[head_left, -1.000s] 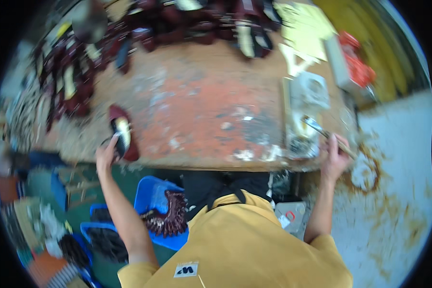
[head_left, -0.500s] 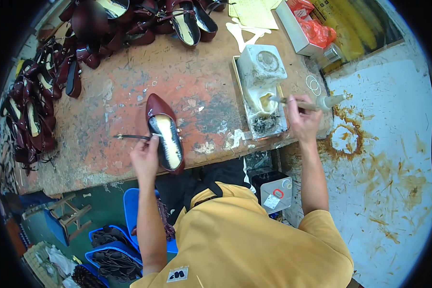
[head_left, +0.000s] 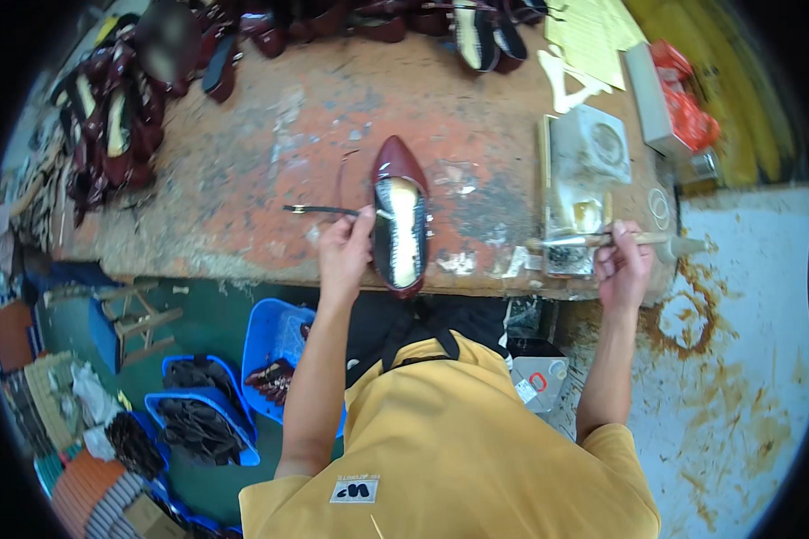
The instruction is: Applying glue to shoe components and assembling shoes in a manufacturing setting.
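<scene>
A dark red pointed shoe (head_left: 400, 163) lies on the worn workbench in front of me, toe away from me, its pale insole showing. At its left side, my left hand (head_left: 343, 251) pinches the shoe's thin dark strap (head_left: 319, 209), whose buckled end sticks out to the left. Farther right, my right hand (head_left: 625, 265) is closed round the handle of a brush (head_left: 593, 240). The bristles point left, past the edge of a glue-smeared pale pot (head_left: 591, 144) on a tray. Yellowish glue shows in the pot's front opening (head_left: 587, 214), just beyond the brush.
Piled dark red shoes (head_left: 117, 126) crowd the bench's left and back. A box with red plastic (head_left: 656, 99) and yellow papers (head_left: 589, 36) lie at back right. Blue bins (head_left: 270, 323) and a stool (head_left: 130, 328) stand below at left. A stained white surface (head_left: 737, 359) is at right.
The brush has come out of the pot's opening and moved nearer the shoe. My left hand still pinches the strap beside the shoe. The whole view has shifted.
</scene>
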`<state>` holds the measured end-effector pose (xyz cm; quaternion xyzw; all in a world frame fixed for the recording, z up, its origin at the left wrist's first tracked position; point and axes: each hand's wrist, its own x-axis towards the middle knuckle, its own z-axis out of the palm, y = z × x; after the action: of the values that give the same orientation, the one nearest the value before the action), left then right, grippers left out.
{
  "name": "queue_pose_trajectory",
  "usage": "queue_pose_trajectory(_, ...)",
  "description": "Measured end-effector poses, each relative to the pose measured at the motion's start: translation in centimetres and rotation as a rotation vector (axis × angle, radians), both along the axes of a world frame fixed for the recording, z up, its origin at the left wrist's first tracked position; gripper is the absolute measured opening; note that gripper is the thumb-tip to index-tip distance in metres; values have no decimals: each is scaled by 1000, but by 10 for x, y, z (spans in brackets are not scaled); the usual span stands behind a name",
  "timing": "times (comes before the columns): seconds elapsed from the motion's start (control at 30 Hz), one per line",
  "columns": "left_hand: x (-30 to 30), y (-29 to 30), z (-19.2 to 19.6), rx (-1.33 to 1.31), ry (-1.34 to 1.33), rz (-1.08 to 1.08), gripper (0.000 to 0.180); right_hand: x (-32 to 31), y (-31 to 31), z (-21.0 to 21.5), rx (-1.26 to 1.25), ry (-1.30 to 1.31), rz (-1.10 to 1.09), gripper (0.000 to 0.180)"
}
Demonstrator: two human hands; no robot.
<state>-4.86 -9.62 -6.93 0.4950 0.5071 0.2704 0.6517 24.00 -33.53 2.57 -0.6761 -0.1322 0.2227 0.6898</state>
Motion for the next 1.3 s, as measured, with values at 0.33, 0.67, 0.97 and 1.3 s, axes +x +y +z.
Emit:
queue_pose_trajectory(0.33,-7,2,0,-91,-48,-10,26,-135,137,-49,49,-856,469,10)
queue_pose_trajectory(0.67,-8,2,2,-90,-66,-21,30,-105,148,5,-456,-92,1192,8)
queue_pose_trajectory(0.97,-6,5,10,-63,-18,-71,32,-116,161,-23,-215,-1220,936,22)
queue_pose_trajectory(1.3,-9,6,-16,155,-10,-115,18,-152,97,20,-21,-1094,439,5)
